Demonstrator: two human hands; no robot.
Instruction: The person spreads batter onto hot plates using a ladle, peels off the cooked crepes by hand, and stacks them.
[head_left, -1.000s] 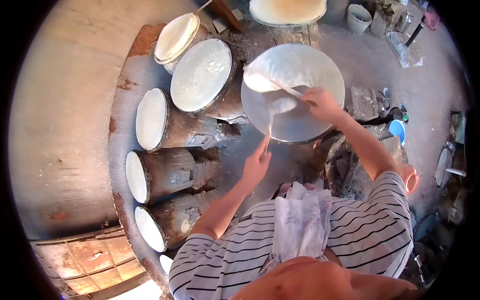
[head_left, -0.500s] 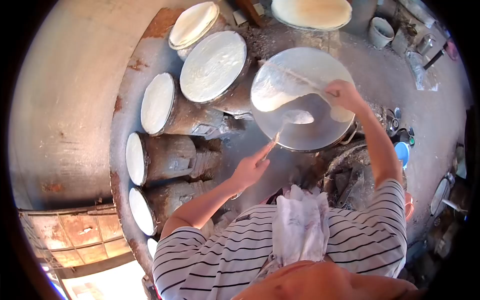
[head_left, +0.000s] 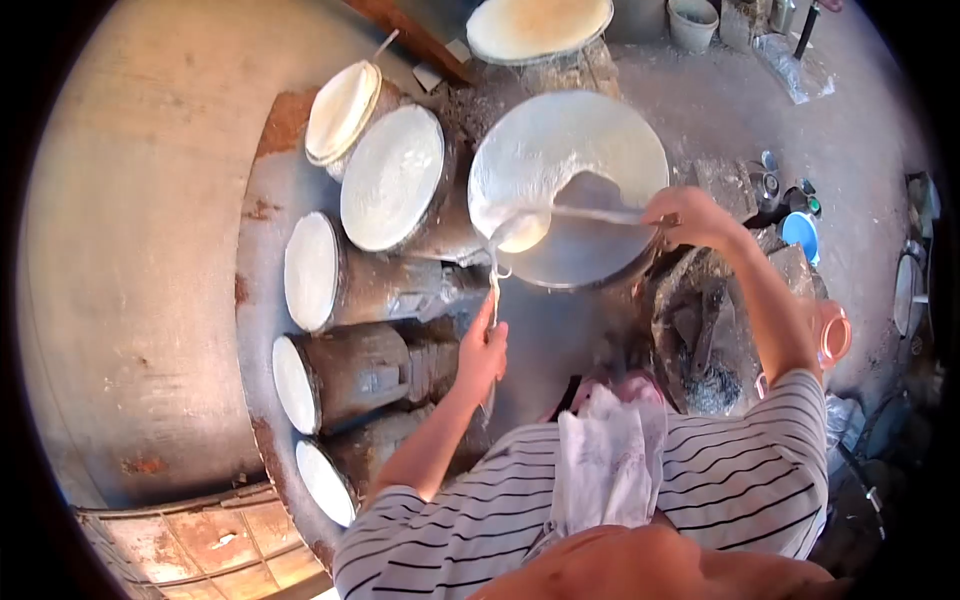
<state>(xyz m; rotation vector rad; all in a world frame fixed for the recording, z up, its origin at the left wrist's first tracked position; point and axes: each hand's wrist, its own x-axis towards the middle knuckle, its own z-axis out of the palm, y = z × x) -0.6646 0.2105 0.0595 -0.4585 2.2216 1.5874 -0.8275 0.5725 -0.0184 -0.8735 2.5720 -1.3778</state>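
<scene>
A round griddle (head_left: pixel 598 262) lies in front of me, its far and left parts coated with pale batter (head_left: pixel 540 130). Bare grey metal shows at the middle, right and near side. My right hand (head_left: pixel 690 217), closed at the right rim, grips the end of a long thin spreader (head_left: pixel 600 215). The spreader reaches left across the griddle, into a thick pool of batter (head_left: pixel 525 233). My left hand (head_left: pixel 483 358), near side and left of the griddle, is wrapped round the handle of a batter-smeared ladle (head_left: pixel 494 262). The ladle's head, at the near-left rim, is blurred.
Several drum-like stoves with white-coated round tops (head_left: pixel 392 178) curve along the left. Another coated round plate (head_left: pixel 540 28) stands at the back. A bucket (head_left: pixel 692 24) is behind right, a blue bowl (head_left: pixel 800 235) at right. Ash and rubble (head_left: pixel 710 385) lie beside my right arm.
The spreader has swung toward me and lies nearly level, and the batter covers more of the griddle's far side. My left hand has drawn the ladle from mid-griddle to the near-left rim. The view has shifted.
</scene>
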